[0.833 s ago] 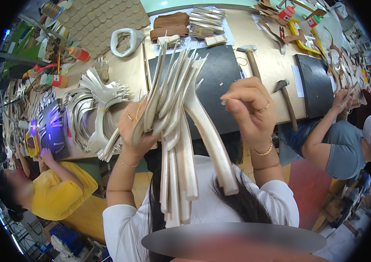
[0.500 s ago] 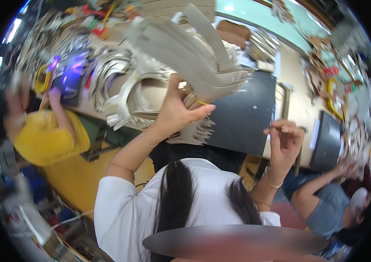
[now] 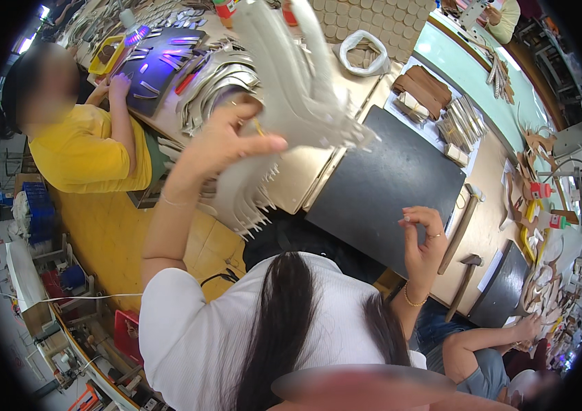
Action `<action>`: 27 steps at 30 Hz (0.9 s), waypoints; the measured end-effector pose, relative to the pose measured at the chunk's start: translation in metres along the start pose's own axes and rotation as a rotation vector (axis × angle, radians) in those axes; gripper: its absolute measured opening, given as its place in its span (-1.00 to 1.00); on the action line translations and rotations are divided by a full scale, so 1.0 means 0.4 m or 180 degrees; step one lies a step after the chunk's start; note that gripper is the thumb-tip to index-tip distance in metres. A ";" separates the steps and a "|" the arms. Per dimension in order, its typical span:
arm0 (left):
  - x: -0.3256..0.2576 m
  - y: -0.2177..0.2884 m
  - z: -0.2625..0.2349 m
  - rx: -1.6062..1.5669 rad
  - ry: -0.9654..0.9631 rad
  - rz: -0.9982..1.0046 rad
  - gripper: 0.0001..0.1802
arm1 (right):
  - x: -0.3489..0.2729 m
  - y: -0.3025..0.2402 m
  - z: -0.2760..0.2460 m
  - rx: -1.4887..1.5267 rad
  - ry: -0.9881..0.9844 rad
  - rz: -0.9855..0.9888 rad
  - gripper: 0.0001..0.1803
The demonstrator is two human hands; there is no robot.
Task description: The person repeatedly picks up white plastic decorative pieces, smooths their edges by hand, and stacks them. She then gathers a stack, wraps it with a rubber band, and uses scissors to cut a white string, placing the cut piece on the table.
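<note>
My left hand (image 3: 226, 140) is closed around a bundle of curved pale grey leather-like pieces (image 3: 301, 113). A thin yellow band (image 3: 258, 127) goes round the bundle at my grip. The bundle is raised over the table, its upper part blurred by motion, its fringed lower ends hanging below my wrist. My right hand (image 3: 426, 240) is at the near right corner of a black work mat (image 3: 387, 185). Its fingers curl in with thumb and index fingertips close together, and I see nothing between them.
More curved grey pieces (image 3: 215, 79) are piled left of the bundle. Beyond the mat lie brown pieces (image 3: 425, 92) and grey bundles (image 3: 461, 125). Two hammers (image 3: 461, 229) rest at the right. A co-worker in yellow (image 3: 85, 151) sits at the left; another person's arm (image 3: 490, 339) is at the lower right.
My left hand and the bundle have moved left, away from the mat. My right hand has shifted slightly left and down, its fingers drawn closer together. The view has turned.
</note>
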State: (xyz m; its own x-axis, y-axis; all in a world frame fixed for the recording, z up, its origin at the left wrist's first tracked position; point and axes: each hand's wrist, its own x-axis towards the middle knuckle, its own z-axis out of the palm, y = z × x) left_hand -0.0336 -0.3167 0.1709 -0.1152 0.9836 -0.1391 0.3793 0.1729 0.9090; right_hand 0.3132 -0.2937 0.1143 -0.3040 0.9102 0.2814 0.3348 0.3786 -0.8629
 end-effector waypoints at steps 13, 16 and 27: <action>0.222 -0.289 -0.079 0.1043 -0.0244 -0.0611 -0.21 | -0.003 -0.015 0.017 -0.0395 -0.0124 -0.0101 -0.79; 0.217 -0.318 -0.068 0.1387 -0.0149 -0.0479 -0.15 | 0.000 -0.021 0.021 -0.0181 -0.0092 0.0244 -0.77; 0.168 -0.253 -0.045 0.2315 0.0535 -0.0225 0.05 | -0.009 -0.008 0.025 -0.0514 -0.0417 0.0256 -0.80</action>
State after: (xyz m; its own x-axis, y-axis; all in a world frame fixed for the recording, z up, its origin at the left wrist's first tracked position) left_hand -0.0962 -0.2691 0.0764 -0.2782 0.9578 -0.0727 0.8703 0.2834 0.4028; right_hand 0.3044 -0.2996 0.1118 -0.3804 0.9128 0.1484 0.4980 0.3374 -0.7989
